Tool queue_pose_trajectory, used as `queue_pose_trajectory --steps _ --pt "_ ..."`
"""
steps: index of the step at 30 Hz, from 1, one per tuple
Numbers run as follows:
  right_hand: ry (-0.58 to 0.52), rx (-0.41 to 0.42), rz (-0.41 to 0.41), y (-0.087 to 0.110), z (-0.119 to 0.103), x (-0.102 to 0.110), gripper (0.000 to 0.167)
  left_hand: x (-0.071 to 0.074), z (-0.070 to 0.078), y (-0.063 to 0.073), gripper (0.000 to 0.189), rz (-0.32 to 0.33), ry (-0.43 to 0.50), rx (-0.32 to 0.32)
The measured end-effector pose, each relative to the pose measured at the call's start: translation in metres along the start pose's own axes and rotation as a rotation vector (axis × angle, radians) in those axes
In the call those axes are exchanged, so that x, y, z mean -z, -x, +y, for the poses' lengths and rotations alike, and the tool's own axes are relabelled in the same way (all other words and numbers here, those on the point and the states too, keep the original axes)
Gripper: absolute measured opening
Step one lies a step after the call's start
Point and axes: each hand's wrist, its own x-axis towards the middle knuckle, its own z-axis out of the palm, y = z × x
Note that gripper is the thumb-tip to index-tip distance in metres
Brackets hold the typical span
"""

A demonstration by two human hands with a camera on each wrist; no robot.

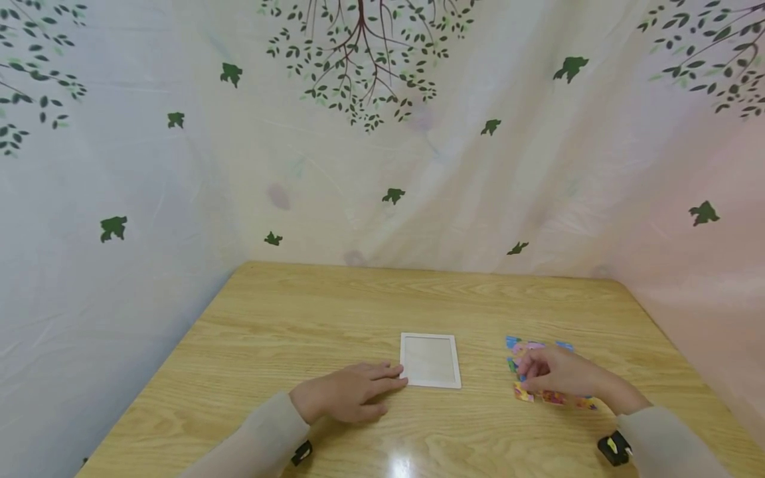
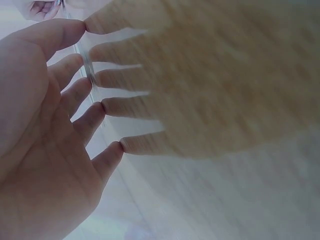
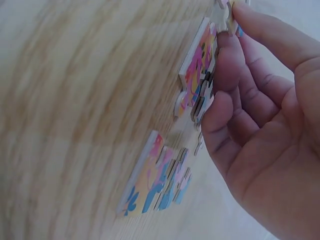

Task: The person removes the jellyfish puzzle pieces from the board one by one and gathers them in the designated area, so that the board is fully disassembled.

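Note:
Colourful jigsaw puzzle pieces (image 1: 552, 398) lie in a loose group on the right of the table. My right hand (image 1: 562, 372) is over them, fingers bent. In the right wrist view, thumb and forefinger pinch a puzzle piece (image 3: 230, 19) at the top, partly cut off by the frame's edge. Other pieces (image 3: 197, 60) lie flat just below the fingers. A square puzzle frame (image 1: 429, 386) with a white border lies left of the pieces. My left hand (image 1: 352, 393) lies palm down beside it, fingers spread, fingertips touching its left edge and the table.
The wooden table (image 1: 311, 299) reaches back to a pale curtain (image 1: 335, 166) printed with leaves and branches, which also hangs along both sides. Black wrist cameras (image 1: 614, 448) sit under the sleeves, close to the tabletop.

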Motion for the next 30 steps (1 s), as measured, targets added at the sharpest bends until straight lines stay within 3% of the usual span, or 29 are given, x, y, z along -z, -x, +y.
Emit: queue_pose_trajectory --steps 10,21,30 --pt "0.035 -0.043 0.036 -0.0033 -0.0037 -0.0047 0.014 0.0004 0.0006 0.0003 0.055 -0.005 0.005 0.004" --pt "0.045 -0.033 0.056 -0.0027 -0.0071 -0.0058 0.015 -0.0026 -0.0018 -0.0009 0.054 0.016 0.013 -0.008" --pt "0.143 -0.018 0.126 0.0005 -0.0061 -0.0024 0.017 -0.0013 -0.0011 -0.0007 0.053 0.012 0.022 0.001"
